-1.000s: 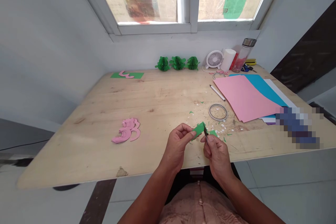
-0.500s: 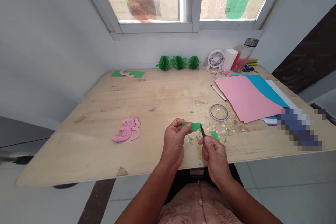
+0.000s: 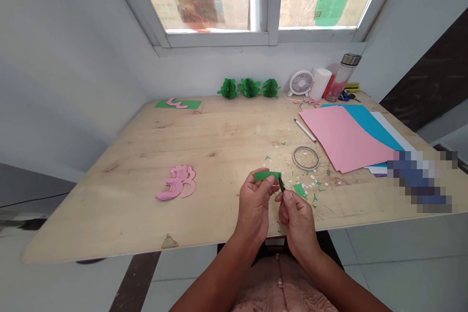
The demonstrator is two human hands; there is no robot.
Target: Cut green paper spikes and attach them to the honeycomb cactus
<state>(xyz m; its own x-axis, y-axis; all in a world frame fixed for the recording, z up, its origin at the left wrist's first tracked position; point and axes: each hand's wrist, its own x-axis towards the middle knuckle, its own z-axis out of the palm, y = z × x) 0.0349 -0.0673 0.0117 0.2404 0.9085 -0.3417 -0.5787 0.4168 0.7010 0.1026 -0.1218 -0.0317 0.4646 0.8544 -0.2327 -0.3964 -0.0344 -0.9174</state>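
Pinched in my left hand point(image 3: 254, 204) is a small green paper strip point(image 3: 263, 175), held just above the table. My right hand point(image 3: 298, 212) is closed around dark scissors point(image 3: 281, 184), whose handles are hidden in the fingers. Their tip meets the right end of the strip. Under and beside my hands lie green paper scraps point(image 3: 300, 190) and small white bits. A roll of tape point(image 3: 306, 158) rests a little beyond my right hand.
Pink paper cutouts point(image 3: 177, 183) lie left on the wooden table point(image 3: 120, 195). Pink sheets point(image 3: 340, 136) cover blue and white ones at right, near a white pen point(image 3: 304, 130). Along the wall stand green paper trees point(image 3: 249, 87), a small fan point(image 3: 301, 82) and a bottle point(image 3: 341, 78).
My left hand has shifted slightly right and its fingers sit lower on the green strip, which looks tilted and narrower. The scissors stay at its right end.
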